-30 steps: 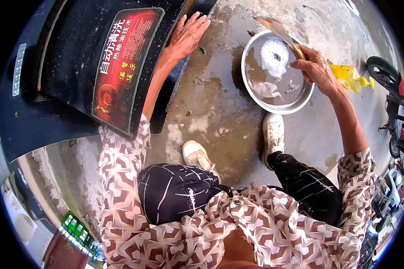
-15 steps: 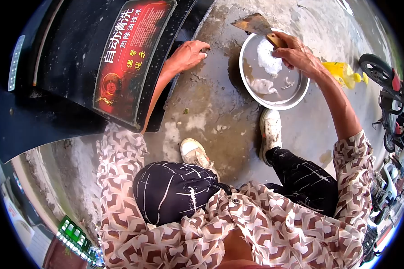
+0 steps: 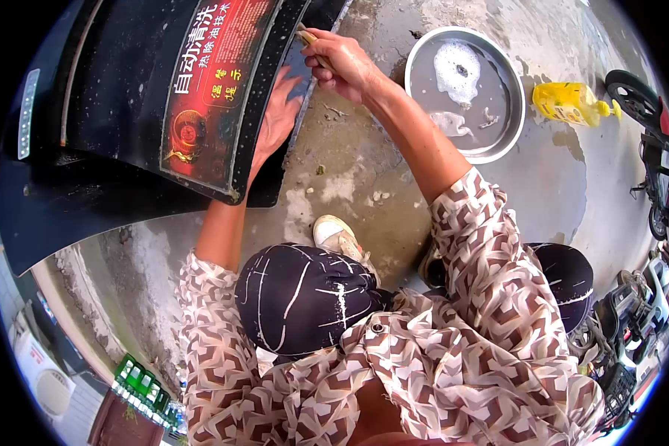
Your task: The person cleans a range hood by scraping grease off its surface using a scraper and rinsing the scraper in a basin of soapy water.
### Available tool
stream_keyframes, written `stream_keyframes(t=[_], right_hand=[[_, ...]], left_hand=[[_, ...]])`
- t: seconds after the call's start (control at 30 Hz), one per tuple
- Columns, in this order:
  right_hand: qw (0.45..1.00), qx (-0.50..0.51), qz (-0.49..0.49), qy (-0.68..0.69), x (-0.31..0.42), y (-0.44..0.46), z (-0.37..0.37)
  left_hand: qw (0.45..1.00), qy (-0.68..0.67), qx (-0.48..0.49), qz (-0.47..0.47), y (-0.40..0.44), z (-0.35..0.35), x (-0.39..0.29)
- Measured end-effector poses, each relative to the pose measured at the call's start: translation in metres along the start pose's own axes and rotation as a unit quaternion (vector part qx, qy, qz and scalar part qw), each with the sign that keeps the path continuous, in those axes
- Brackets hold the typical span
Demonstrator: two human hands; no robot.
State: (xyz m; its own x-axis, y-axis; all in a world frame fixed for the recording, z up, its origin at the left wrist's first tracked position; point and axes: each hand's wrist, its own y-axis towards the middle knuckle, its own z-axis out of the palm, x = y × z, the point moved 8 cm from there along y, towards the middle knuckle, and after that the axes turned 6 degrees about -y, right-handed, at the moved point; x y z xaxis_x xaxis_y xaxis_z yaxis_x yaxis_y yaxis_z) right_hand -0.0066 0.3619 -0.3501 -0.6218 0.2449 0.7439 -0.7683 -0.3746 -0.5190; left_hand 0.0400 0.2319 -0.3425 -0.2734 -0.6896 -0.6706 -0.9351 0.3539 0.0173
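Note:
My right hand [image 3: 342, 63] is closed around the wooden handle of a scraper [image 3: 310, 41], at the edge of a black range hood [image 3: 119, 111]. The scraper's blade is mostly hidden by the hood's edge. My left hand [image 3: 276, 111] reaches past the hood's near edge, blurred by motion. Its fingers look stretched out and apart, with nothing visible in them. A red label [image 3: 201, 97] with Chinese characters is stuck on the hood's curved front.
A round metal basin [image 3: 519, 97] of greyish water with white foam [image 3: 456, 70] stands on the wet concrete floor [image 3: 349, 156]. Beside it lies a yellow detergent bottle [image 3: 569, 104]. Parked motorbikes [image 3: 643, 111] line the right; green bottles [image 3: 137, 383] are at lower left.
My right hand has carried the scraper from above the basin leftward to the hood's edge. My left hand has drawn back from the floor side toward the hood, its fingers spreading.

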Motion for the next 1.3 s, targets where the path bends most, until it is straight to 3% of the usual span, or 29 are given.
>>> stream_keyframes(t=[0.17,0.2,0.3,0.43,0.5,0.67,0.77,0.87,1.0,1.1,1.13,1.23,1.3], right_hand=[[1.0,0.014,-0.001,0.028,-0.051,-0.007,0.041],[0.999,0.006,-0.031,0.044,-0.054,-0.001,0.047],[0.997,-0.014,0.015,0.076,-0.06,0.003,0.059],[0.983,-0.121,-0.09,-0.105,-0.055,0.009,0.047],[0.957,-0.138,-0.096,-0.237,-0.058,0.007,0.039],[0.93,-0.119,-0.083,-0.338,-0.047,-0.014,0.018],[0.961,-0.104,-0.093,-0.24,-0.058,-0.009,0.026],[0.959,-0.098,-0.125,-0.235,-0.061,-0.015,0.051],[0.962,-0.12,-0.115,-0.217,-0.072,-0.009,0.073],[0.956,-0.151,-0.147,-0.202,-0.067,0.01,0.078],[0.956,-0.162,-0.152,-0.192,-0.051,0.019,0.075],[0.947,-0.205,-0.181,-0.169,-0.006,0.04,0.055],[0.944,-0.192,-0.191,-0.187,0.006,0.043,0.053]], left_hand=[[0.993,0.03,0.097,-0.054,-0.049,-0.044,-0.023],[0.987,0.037,0.137,-0.08,-0.057,-0.052,-0.03],[0.954,0.073,0.254,-0.143,-0.069,-0.068,-0.063],[0.893,0.168,0.39,-0.149,-0.067,-0.06,-0.132],[0.883,0.179,0.414,-0.126,-0.058,-0.052,-0.168],[0.906,0.211,0.353,-0.103,-0.04,-0.044,-0.215],[0.915,0.222,0.311,-0.128,-0.038,-0.06,-0.204],[0.926,0.244,0.254,-0.135,-0.044,-0.073,-0.173],[0.916,0.274,0.276,-0.099,-0.06,-0.066,-0.132],[0.917,0.182,0.308,-0.178,-0.066,-0.061,-0.105],[0.923,0.19,0.299,-0.152,-0.072,-0.061,-0.099],[0.901,0.203,0.327,-0.198,-0.076,-0.058,-0.079],[0.949,0.086,0.188,-0.237,-0.064,-0.056,-0.06]])
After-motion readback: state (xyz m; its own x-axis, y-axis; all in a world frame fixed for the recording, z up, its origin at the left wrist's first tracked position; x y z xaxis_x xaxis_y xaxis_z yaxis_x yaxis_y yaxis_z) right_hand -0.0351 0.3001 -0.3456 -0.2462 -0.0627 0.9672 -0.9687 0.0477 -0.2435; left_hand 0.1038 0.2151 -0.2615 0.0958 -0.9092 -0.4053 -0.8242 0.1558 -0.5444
